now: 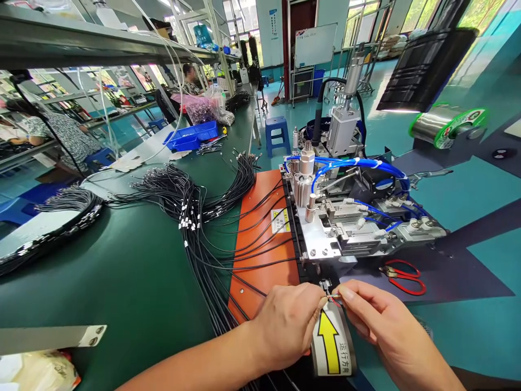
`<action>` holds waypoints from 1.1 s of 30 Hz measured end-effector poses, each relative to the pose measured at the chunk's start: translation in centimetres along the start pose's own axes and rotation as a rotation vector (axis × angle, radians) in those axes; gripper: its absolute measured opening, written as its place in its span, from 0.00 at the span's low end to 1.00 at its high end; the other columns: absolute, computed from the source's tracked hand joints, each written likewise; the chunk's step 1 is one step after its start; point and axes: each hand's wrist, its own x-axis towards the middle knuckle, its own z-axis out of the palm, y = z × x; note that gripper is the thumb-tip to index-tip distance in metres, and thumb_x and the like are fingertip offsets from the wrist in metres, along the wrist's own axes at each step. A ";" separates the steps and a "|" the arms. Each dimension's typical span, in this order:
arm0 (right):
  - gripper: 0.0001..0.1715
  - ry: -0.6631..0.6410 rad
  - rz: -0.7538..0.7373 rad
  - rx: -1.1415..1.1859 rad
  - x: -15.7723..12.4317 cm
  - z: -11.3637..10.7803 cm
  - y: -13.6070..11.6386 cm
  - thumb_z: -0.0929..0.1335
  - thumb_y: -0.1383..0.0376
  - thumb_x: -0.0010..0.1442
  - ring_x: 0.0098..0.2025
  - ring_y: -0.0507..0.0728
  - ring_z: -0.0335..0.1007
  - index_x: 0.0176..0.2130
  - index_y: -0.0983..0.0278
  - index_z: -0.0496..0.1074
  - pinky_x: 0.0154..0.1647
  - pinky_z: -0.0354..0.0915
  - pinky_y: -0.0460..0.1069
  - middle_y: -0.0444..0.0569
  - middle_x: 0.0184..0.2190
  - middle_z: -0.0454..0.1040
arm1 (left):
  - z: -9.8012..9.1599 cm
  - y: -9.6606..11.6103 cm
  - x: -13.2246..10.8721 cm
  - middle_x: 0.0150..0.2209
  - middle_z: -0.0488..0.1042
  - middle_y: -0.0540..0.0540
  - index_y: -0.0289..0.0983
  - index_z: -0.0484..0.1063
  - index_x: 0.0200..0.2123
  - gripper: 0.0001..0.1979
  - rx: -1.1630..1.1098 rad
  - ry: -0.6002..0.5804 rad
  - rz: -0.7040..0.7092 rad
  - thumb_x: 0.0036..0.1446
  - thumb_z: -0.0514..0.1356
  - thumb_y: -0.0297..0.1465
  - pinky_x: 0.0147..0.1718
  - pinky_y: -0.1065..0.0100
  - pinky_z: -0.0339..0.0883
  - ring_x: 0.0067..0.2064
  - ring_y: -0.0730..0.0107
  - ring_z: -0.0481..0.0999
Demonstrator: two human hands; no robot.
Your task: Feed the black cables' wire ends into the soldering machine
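Note:
My left hand [287,320] is closed in a pinch on a thin cable end, mostly hidden by the fingers. Short fine wires [334,297], one of them red, show between my two hands. My right hand [376,315] pinches their other end between thumb and forefinger. Both hands are at the near end of the machine [325,217], just above a white label with a yellow arrow [328,331]. Several black cables [260,251] run from a large bundle [179,190] across an orange plate [248,293] to the machine's edge.
Red-handled cutters [406,277] lie to the right of the machine. A solder wire spool [448,126] hangs beneath a dark lamp head [427,68]. A blue tray [191,136] stands farther back on the green bench [134,293]. Other people sit at the left and far back.

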 end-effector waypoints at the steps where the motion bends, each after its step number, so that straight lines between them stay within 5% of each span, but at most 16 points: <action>1: 0.23 -0.003 -0.002 -0.007 0.0 0.0 0.0 0.67 0.47 0.66 0.27 0.50 0.44 0.31 0.62 0.67 0.25 0.47 0.46 0.38 0.24 0.56 | 0.0 0.0 0.0 0.28 0.72 0.50 0.36 0.69 0.37 0.13 0.004 -0.001 0.003 0.72 0.48 0.32 0.25 0.68 0.60 0.27 0.70 0.71; 8: 0.21 0.011 -0.049 -0.083 0.0 0.1 -0.5 0.68 0.47 0.65 0.36 0.54 0.63 0.34 0.61 0.74 0.36 0.62 0.45 0.43 0.31 0.70 | -0.3 0.2 0.1 0.29 0.73 0.48 0.35 0.68 0.38 0.13 0.005 -0.029 -0.009 0.72 0.47 0.32 0.26 0.69 0.62 0.28 0.69 0.72; 14: 0.20 0.035 -0.031 0.005 0.3 0.0 0.1 0.69 0.46 0.64 0.34 0.54 0.63 0.35 0.61 0.74 0.35 0.64 0.46 0.42 0.31 0.72 | -1.8 0.3 -0.1 0.39 0.71 0.43 0.36 0.69 0.48 0.08 -0.050 -0.012 -0.062 0.69 0.52 0.28 0.35 0.68 0.67 0.37 0.66 0.71; 19: 0.21 0.080 -0.032 -0.036 0.6 -0.1 0.4 0.69 0.46 0.63 0.34 0.53 0.62 0.35 0.61 0.74 0.34 0.63 0.44 0.42 0.30 0.71 | -1.6 -0.2 -0.6 0.33 0.66 0.47 0.36 0.72 0.41 0.08 -0.052 0.060 -0.058 0.69 0.52 0.25 0.29 0.70 0.62 0.31 0.70 0.66; 33: 0.28 0.228 -0.008 -0.015 2.9 0.1 2.6 0.72 0.44 0.59 0.32 0.55 0.66 0.47 0.62 0.76 0.32 0.65 0.48 0.45 0.32 0.76 | -0.5 -1.2 -0.1 0.34 0.68 0.46 0.36 0.73 0.51 0.15 0.077 0.053 -0.004 0.66 0.51 0.22 0.29 0.69 0.69 0.32 0.67 0.70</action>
